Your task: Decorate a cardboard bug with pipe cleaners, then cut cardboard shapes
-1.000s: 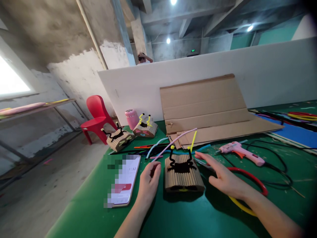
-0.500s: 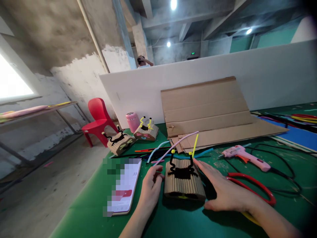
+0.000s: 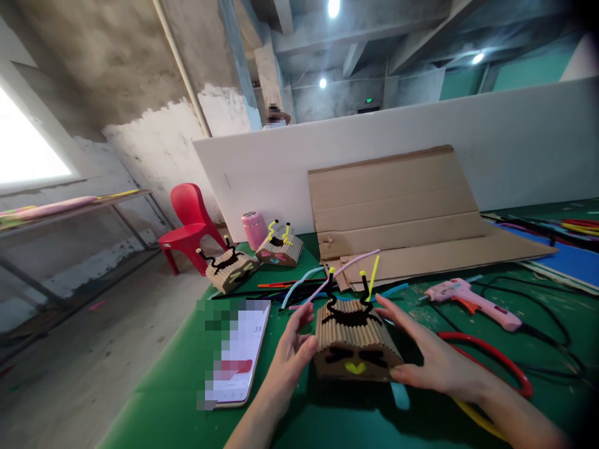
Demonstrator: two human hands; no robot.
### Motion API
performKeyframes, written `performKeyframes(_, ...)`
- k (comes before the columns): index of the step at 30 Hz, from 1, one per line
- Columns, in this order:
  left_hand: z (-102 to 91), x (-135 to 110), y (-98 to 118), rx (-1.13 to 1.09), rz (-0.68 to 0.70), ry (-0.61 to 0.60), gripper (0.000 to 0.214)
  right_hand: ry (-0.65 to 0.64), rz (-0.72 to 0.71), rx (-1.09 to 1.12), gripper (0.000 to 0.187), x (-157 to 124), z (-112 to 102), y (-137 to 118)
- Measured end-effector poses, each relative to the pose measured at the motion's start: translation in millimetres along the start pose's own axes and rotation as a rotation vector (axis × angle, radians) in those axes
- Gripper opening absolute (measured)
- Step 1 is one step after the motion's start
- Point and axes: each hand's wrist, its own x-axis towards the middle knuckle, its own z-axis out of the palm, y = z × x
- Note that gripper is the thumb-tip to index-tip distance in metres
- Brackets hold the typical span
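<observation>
A corrugated cardboard craft figure (image 3: 354,342) with black pipe-cleaner antennae, black eyes and a yellow mouth is lifted and tilted above the green table (image 3: 337,418). My left hand (image 3: 289,354) grips its left side. On its right side my right hand (image 3: 433,362) holds it, fingers along the edge. Both hands are closed on it.
A phone (image 3: 238,352) lies left of my left hand. Two more cardboard figures (image 3: 231,269) (image 3: 279,247) and a pink cup (image 3: 254,229) stand at the far left. Pipe cleaners (image 3: 327,280), a pink glue gun (image 3: 472,301), red-handled scissors (image 3: 486,358), cardboard sheets (image 3: 402,206) and a red chair (image 3: 189,221) surround.
Both hands closed on the cardboard figure, then lifted and tipped it so its face with eyes and mouth now shows toward me.
</observation>
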Motion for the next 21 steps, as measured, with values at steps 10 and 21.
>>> performKeyframes(10, 0.1, -0.3, 4.1, 0.072, -0.049, -0.204, 0.095, 0.000, -0.004, 0.019, 0.089, -2.1, -2.4, -0.1)
performKeyframes(21, -5.6, -1.1, 16.0, 0.283, -0.015, -0.197, 0.091, -0.012, -0.020, -0.054, 0.090, -6.7, -3.3, 2.9)
